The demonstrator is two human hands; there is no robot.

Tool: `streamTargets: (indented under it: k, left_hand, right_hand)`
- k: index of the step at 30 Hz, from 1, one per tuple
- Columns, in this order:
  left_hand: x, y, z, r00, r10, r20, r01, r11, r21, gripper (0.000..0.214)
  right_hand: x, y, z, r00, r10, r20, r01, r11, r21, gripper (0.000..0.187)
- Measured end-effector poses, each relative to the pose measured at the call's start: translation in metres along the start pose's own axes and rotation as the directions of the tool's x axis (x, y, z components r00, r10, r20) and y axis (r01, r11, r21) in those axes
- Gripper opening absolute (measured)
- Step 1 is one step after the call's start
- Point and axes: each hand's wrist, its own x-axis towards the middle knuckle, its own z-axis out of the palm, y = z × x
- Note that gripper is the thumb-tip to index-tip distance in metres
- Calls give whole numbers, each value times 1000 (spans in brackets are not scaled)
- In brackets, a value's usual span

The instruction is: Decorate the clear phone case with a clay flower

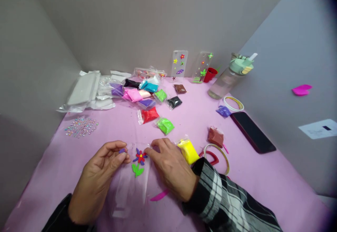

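A clear phone case [131, 197] lies flat on the pink-covered table in front of me. On it is a clay flower [140, 156] with red and purple petals, a yellow centre and green leaves [137, 170]. My left hand [101, 172], closed in a pinch left of the flower, holds a small purple clay piece [121, 151]. My right hand [172, 167] is bent over the case's upper right edge, its thumb and fingertips gripping there beside the petals. Its palm side is hidden. Near that hand lie a yellow clay packet [189, 151] and a magenta plastic clay tool [159, 195].
Several clay packets [149, 115] spread across the middle, with white packages [83, 90] at back left. Gem stickers [81, 126] lie left. Two decorated cases [179, 63] lean on the wall. A bottle [228, 77], tape rolls [228, 161] and a phone [251, 132] occupy the right.
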Motion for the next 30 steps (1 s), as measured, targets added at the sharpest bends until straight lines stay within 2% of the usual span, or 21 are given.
streamTargets:
  k: [2, 4, 7, 9, 11, 14, 18, 22, 27, 30]
  left_hand:
    - [0, -1, -1, 1000, -3, 25, 3, 999, 33, 33]
    - [0, -1, -1, 998, 16, 63, -20, 998, 65, 29]
    - [-2, -1, -2, 993, 32, 115, -38, 998, 58, 37]
    - [-4, -1, -3, 988, -6, 152, -4, 998, 64, 35]
    - [-5, -2, -1, 980, -30, 198, 10, 995, 100, 23]
    - [-7, -2, 3, 963, 8, 268, -43, 991, 123, 13]
    - [-9, -3, 10, 946, -44, 321, 30, 998, 49, 13]
    - [-12, -8, 12, 928, -70, 366, 37, 995, 97, 16]
    - [-17, -11, 10, 932, -61, 357, -23, 974, 225, 29]
    - [-19, -9, 9, 954, -2, 301, -86, 956, 279, 22]
  right_hand:
    - [0, 2, 1, 1000, -11, -18, 12, 999, 38, 30]
    - [-2, 4, 1, 996, -5, -91, 16, 993, 120, 30]
    - [-5, 4, 0, 972, 27, -232, 39, 961, 274, 26]
    - [-7, 1, -3, 964, 33, -266, 70, 927, 368, 24]
    - [-10, -4, -5, 963, 16, -269, 111, 885, 452, 22]
    - [-13, -12, -7, 956, -8, -294, 171, 827, 535, 24]
    - [-15, -16, -7, 943, -13, -333, 211, 795, 568, 33]
    - [-15, -16, -6, 936, -34, -351, 235, 803, 548, 27]
    - [-15, -15, -8, 945, -18, -326, 216, 784, 583, 12]
    - [-14, -15, -9, 956, 32, -292, 170, 751, 638, 13]
